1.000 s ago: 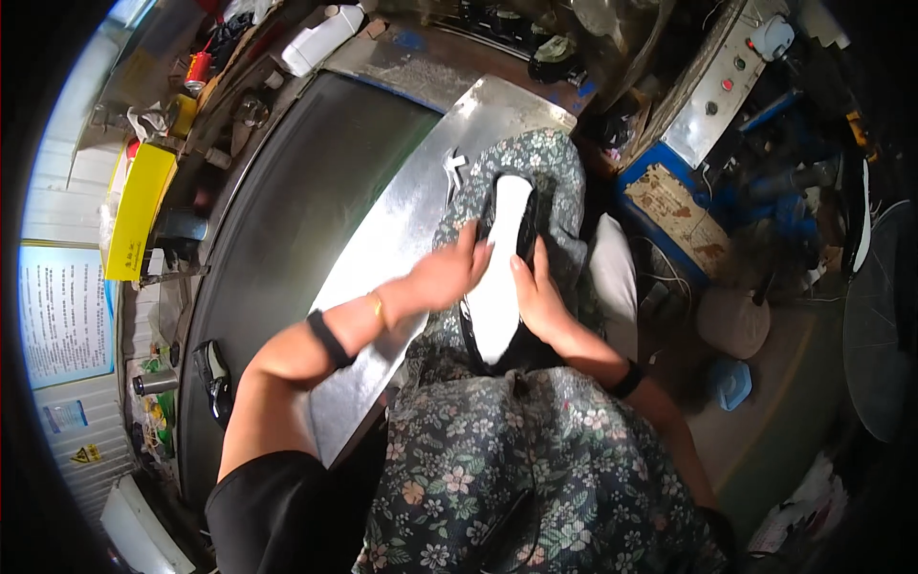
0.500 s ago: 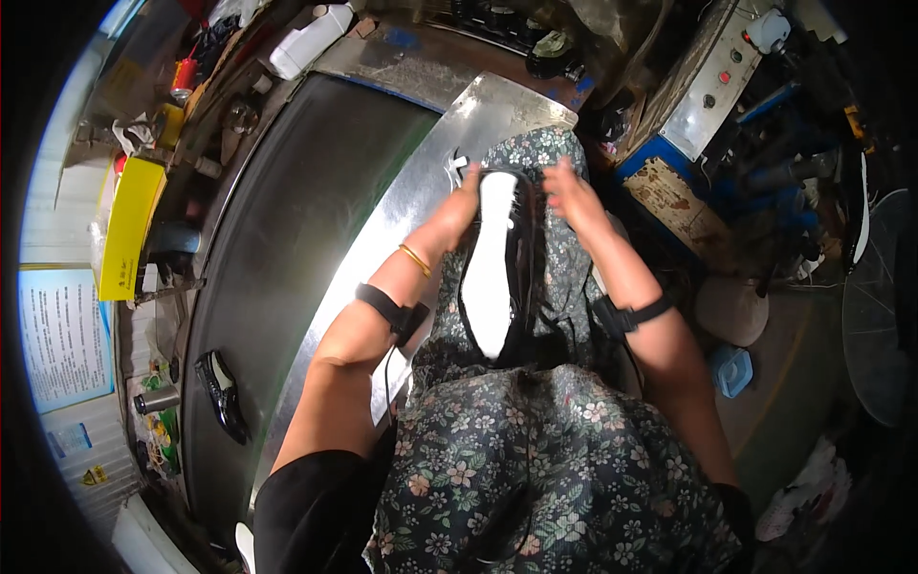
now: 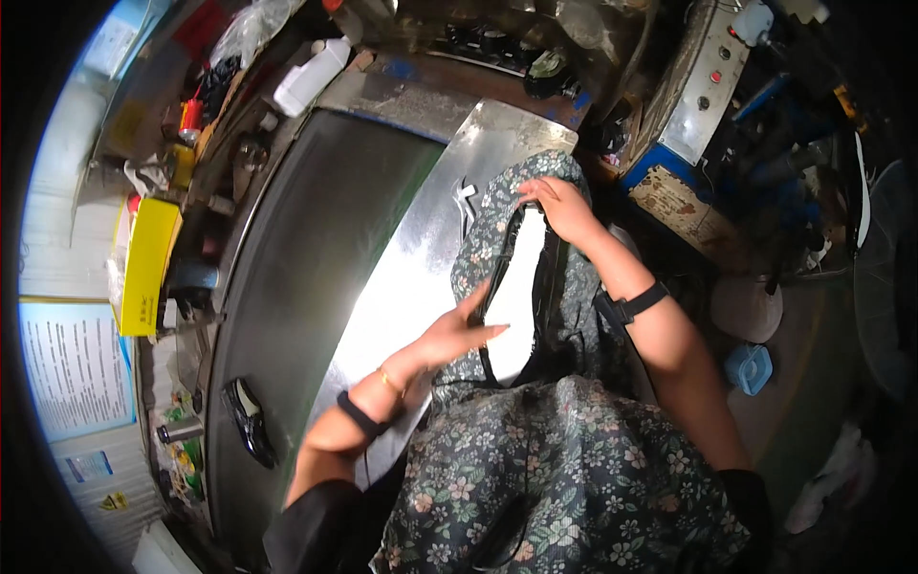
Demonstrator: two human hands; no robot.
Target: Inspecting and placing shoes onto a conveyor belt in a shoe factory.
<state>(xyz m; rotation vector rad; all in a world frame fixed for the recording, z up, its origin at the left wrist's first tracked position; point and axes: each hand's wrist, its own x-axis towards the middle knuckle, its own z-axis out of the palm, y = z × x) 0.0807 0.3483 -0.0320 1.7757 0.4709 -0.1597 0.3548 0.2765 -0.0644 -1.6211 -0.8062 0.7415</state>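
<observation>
A black shoe (image 3: 552, 277) lies lengthwise on the floral cloth over my lap, its long white sole (image 3: 521, 297) facing up. Over the shoe's far end curls my right hand (image 3: 559, 209), closed on it. At the left side of its near half is my left hand (image 3: 453, 337), thumb and fingers spread apart, one fingertip over the white sole. The underside of the shoe, against the cloth, is hidden.
To the left runs a dark conveyor belt (image 3: 316, 220) carrying another black shoe (image 3: 249, 421). A shiny metal plate (image 3: 411, 239) with a small white-and-dark piece (image 3: 466, 196) lies between belt and lap. A control box (image 3: 703, 105) stands at right, a blue container (image 3: 749, 368) below it.
My right hand has come onto the shoe's far end. The left hand has slid from the far end back toward the near half. The shoe has shifted and tilted slightly to the right.
</observation>
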